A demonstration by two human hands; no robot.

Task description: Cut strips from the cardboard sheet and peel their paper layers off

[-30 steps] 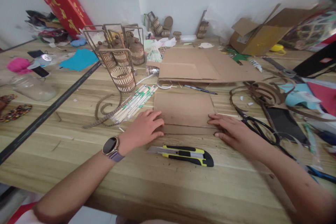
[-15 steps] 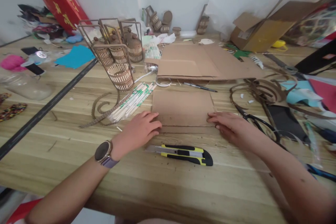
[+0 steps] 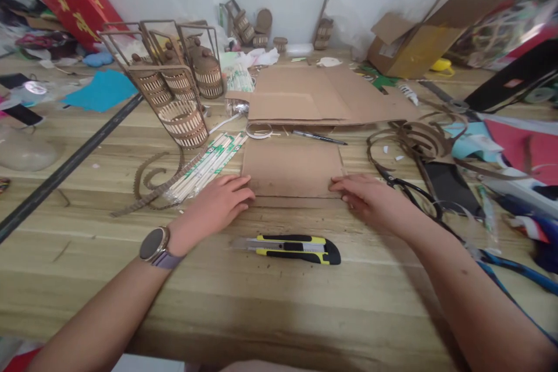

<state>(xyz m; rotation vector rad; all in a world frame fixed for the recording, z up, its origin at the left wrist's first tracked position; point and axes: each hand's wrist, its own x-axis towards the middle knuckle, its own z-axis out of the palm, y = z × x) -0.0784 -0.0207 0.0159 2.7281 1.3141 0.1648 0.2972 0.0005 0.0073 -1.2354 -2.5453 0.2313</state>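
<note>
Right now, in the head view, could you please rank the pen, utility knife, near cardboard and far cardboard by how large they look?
Largest to smallest:
1. Far cardboard
2. Near cardboard
3. Utility knife
4. Pen

The knife's nearness to the camera flatters it somewhat.

Around the flat brown rectangular cardboard piece (image 3: 290, 168), the bare wooden table (image 3: 370, 288) leaves passage at five and seven o'clock; the black-and-yellow utility knife (image 3: 290, 246) obstructs six, the tall brown-framed slatted basket (image 3: 185, 123) ten.
</note>
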